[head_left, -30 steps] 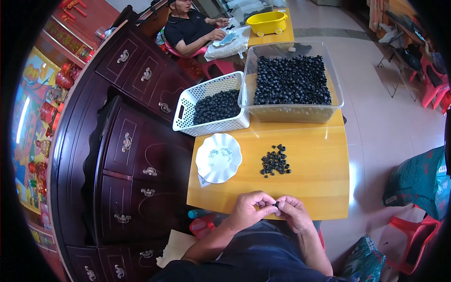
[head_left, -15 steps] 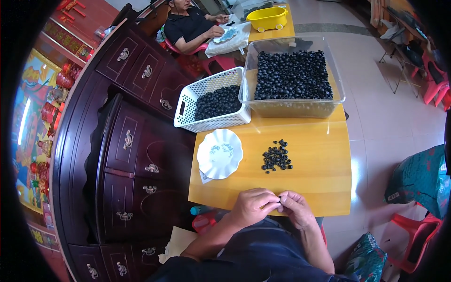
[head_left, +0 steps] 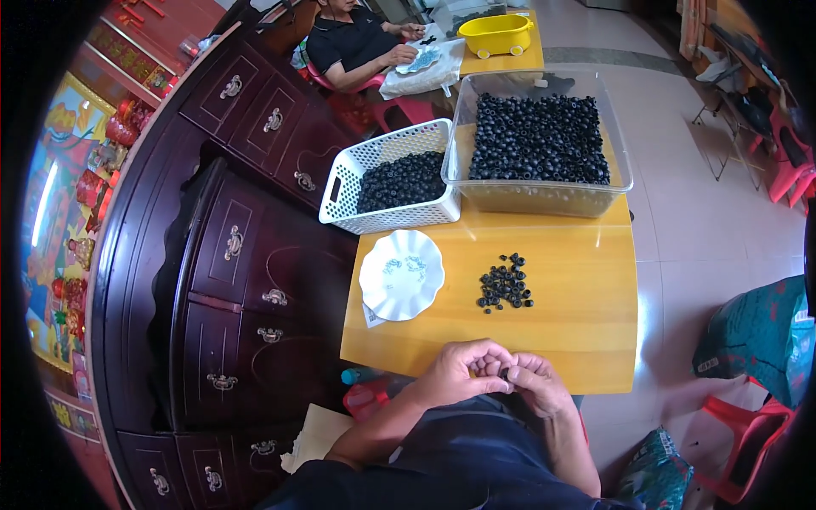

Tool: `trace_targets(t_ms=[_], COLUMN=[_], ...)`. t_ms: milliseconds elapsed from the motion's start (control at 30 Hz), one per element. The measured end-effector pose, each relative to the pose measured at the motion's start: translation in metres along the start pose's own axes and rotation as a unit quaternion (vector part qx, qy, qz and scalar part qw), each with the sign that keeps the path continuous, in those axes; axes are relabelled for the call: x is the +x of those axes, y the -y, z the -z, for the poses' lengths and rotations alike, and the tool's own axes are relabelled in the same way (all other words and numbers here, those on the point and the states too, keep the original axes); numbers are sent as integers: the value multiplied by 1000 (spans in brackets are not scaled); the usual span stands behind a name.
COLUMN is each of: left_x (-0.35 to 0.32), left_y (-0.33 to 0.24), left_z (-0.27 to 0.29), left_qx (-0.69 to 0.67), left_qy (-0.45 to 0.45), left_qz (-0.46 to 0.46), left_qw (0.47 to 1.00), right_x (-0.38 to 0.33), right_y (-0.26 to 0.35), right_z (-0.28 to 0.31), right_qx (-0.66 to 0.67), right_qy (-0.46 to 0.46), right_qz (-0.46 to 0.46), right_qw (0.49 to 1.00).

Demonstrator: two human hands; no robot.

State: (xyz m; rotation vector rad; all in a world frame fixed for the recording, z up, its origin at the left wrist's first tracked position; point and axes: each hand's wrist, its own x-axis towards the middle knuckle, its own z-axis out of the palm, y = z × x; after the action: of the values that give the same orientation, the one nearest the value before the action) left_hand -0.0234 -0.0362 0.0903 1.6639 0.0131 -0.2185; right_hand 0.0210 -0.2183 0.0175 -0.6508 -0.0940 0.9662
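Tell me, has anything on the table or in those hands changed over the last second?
Hardly anything. The left hand and right hand stay pressed together at the near edge of the wooden table, fingers working a small black piece between them. The loose pile of black pieces, white plate, white basket and clear bin all lie where they did.

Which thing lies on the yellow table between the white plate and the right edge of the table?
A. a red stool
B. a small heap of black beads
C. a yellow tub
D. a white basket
B: the small heap of black beads lies right of the white plate on the yellow table.
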Motion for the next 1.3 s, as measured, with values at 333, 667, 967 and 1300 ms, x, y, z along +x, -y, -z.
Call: trace_targets(t_ms=[333,667,967,1300], left_x=[-2,-3,-3,-1], left_y=[3,3,7,11], left_z=[1,-1,1,-2], left_qx=[66,108,80,110], left_qy=[24,-12,4,5], left_qz=[-39,-54,-65,-80], left_qw=[997,993,995,991], right_x=[-2,1,-1,1], right_y=[-8,-10,-10,-10], right_z=[4,5,6,10], right_qx=[-21,-22,6,92], right_qy=[-3,-13,-1,21], right_qz=[10,-7,-18,-7], right_qw=[1000,1000,1000,996])
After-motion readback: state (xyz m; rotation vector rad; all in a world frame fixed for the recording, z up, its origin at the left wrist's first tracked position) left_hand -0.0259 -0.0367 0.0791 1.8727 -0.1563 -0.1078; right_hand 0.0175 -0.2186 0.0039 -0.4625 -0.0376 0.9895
